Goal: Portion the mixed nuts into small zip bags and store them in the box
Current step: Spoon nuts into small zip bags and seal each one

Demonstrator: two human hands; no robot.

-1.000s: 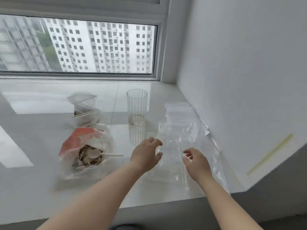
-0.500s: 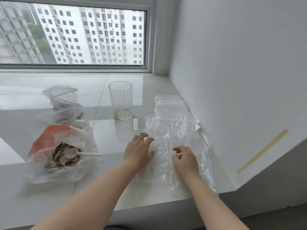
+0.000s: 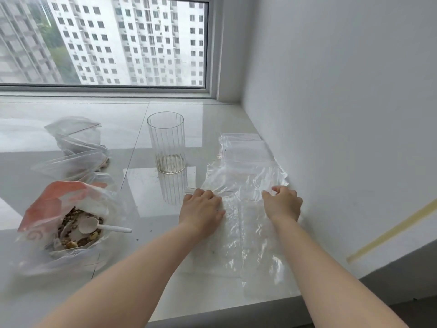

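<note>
Both hands are down on a crumpled clear plastic bag [image 3: 238,183] spread flat on the white sill [image 3: 71,292], close to the right-hand wall [image 3: 343,114]. The left hand [image 3: 201,208] lies palm-down on the bag's left part, fingers bent a little and pressing the film against the sill; whether it actually grips a fold there is hard to say through the glare. The right hand [image 3: 282,204] sits at the bag's right side with fingers curled, pinching what looks like the bag's edge between thumb and forefinger. Beyond the hands, a stack of small zip bags [image 3: 246,150] lies flat, just touching the crumpled one. A ribbed drinking glass [image 3: 166,143] stands upright left of that stack. Further left sits an open bag of mixed nuts [image 3: 71,223] with an orange-red label and a white spoon [image 3: 94,226] resting in it, handle poking out. Behind it lie a few filled zip bags [image 3: 75,147], slumped together. The sill is glossy and runs back to a window [image 3: 106,41] showing tall apartment blocks.
</note>
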